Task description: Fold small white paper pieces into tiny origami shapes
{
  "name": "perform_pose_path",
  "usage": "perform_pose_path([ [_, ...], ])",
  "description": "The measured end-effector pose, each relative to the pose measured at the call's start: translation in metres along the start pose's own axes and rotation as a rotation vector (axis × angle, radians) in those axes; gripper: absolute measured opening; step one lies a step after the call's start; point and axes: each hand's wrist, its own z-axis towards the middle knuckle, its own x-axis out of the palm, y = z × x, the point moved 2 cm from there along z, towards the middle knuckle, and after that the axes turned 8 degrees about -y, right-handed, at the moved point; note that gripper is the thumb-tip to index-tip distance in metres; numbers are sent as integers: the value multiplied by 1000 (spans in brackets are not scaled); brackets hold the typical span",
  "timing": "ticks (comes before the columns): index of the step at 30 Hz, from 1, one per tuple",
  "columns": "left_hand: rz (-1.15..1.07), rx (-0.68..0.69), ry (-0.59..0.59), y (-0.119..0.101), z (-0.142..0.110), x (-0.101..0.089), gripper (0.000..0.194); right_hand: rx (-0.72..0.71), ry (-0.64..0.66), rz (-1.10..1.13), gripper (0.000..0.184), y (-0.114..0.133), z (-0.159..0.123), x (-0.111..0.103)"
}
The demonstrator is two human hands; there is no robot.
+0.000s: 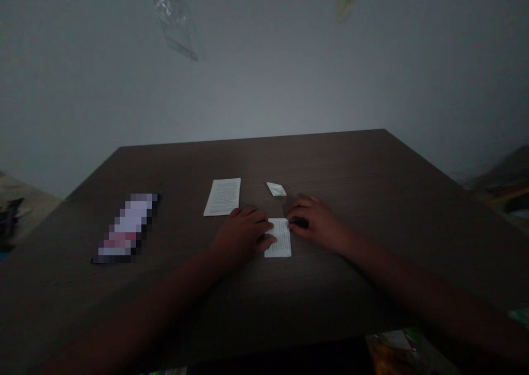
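A small white printed slip of paper [280, 240] lies on the dark wooden table [372, 209] between my hands. My left hand [242, 235] rests knuckles up at the slip's left edge, fingers curled, thumb touching the paper. My right hand [316, 220] presses on the slip's top right corner with fingers bent together. The dim light hides whether either hand holds anything besides the paper.
A larger white printed sheet [223, 197] lies just beyond my left hand. A small folded paper piece [276, 189] sits beyond my right hand. A flat blurred object [126, 229] lies at the left. A pale wall stands behind the table's far edge.
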Motion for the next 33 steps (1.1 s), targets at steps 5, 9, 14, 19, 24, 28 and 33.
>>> perform_pose_path([
  [5,0,-27,-25,-9,1,-4,14,65,-11,-46,11,5,3,6],
  [9,26,-32,-36,-11,0,-1,13,66,-6,-37,13,5,2,4],
  [14,41,-22,-29,-7,0,4,13,38,40,-30,36,7,-3,-2],
  [19,55,-22,-33,-6,-1,4,11,26,60,-35,51,9,-8,-5],
  [24,35,-20,-40,-5,-2,2,11,31,19,-31,26,6,-4,-2],
  [28,19,-12,5,-4,-2,-2,17,20,12,-44,20,5,-3,0],
  [33,-16,-4,56,-1,-4,-10,30,-19,17,-57,34,6,-10,-2],
])
